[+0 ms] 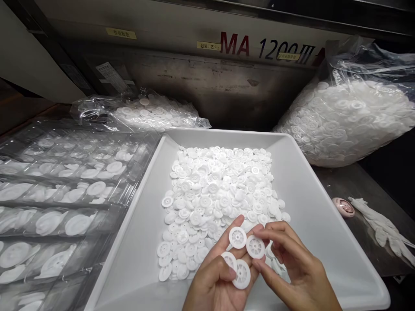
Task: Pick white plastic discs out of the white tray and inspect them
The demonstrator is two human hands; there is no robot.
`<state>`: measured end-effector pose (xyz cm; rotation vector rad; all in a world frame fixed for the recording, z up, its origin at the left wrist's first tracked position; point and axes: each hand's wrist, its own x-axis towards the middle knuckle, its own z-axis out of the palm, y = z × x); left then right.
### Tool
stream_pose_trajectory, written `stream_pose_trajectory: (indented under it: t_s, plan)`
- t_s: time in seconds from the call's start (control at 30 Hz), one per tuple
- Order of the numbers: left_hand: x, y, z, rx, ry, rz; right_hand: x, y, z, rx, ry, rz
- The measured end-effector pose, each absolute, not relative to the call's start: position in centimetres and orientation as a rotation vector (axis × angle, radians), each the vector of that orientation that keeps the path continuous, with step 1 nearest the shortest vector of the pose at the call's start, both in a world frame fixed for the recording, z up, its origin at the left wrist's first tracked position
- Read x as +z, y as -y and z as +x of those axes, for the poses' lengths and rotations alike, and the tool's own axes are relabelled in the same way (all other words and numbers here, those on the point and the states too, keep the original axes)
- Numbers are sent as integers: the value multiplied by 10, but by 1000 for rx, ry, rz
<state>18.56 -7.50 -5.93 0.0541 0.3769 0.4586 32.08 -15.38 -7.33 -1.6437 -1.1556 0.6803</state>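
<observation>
Over the near part of a grey-white bin [319,224], my left hand [218,276] is turned palm up and holds several small white plastic wheels [241,274]. Its thumb presses on two of them, and another wheel [237,237] rests on its fingers. My right hand [298,263] pinches one spoked wheel [256,246] by its edge, between thumb and fingertips, right beside the left fingers. Beneath both hands, a wide heap of similar white wheels [214,190] covers much of the bin's floor.
Clear plastic trays [74,207] with white parts in their pockets lie left of the bin. Behind stands a bag of white parts [155,114]; a bulging bag [346,116] is at right. White gloves [385,226] and a pink round object [343,207] lie below it. A machine panel [207,77] closes the back.
</observation>
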Motion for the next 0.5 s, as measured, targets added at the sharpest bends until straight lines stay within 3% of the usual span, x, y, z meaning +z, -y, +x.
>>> stream_pose_trajectory:
  t_s: [0.27,0.5]
  plan:
    - [-56,73,186,451,-357,51,-71,153,318,625,1152,-1652]
    - [-58,75,183,482,-252,-41,-53,155,304,108,1596,-1798]
